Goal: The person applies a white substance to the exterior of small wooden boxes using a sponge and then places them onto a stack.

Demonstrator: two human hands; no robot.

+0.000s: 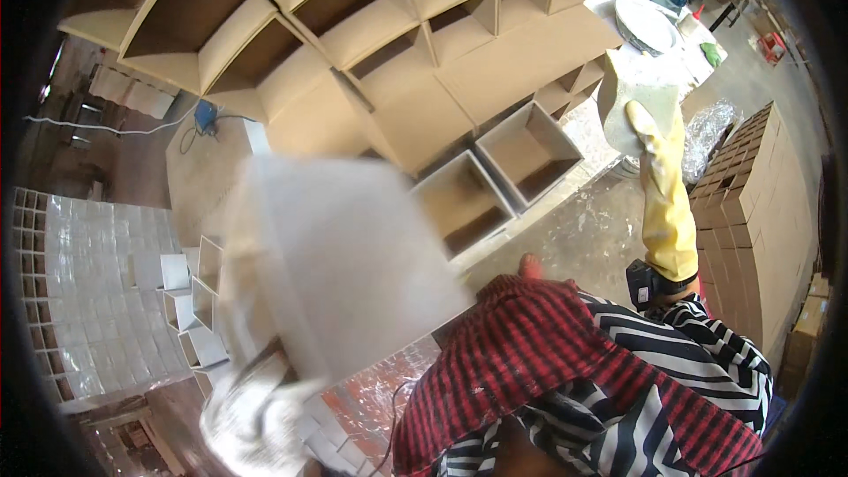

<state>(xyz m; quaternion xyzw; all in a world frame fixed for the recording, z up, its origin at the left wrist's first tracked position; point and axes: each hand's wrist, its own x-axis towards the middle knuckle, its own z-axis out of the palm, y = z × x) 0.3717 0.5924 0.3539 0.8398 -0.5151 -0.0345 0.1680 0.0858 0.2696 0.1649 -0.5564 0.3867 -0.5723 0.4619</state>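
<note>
Close in front of me a white open box (353,265) is raised and tilted, smeared by motion. My left hand (256,415), in a white glove or sleeve that is also blurred, is at its lower left and appears to hold it; the fingers are hidden. My right hand (652,132), in a long yellow rubber glove, reaches far to the right. Its thumb presses on a pale grey flat piece (623,102) whose kind I cannot make out. Two white-edged open boxes (530,155) stand side by side between my hands, beside the brown cardboard.
A large brown cardboard divider with many compartments (353,9) spans the far side. Stacked brown boxes (751,212) rise at the right. A round white basin (645,22) sits on the far right table. Several small white boxes (201,300) and plastic-wrapped stacks (106,291) stand left.
</note>
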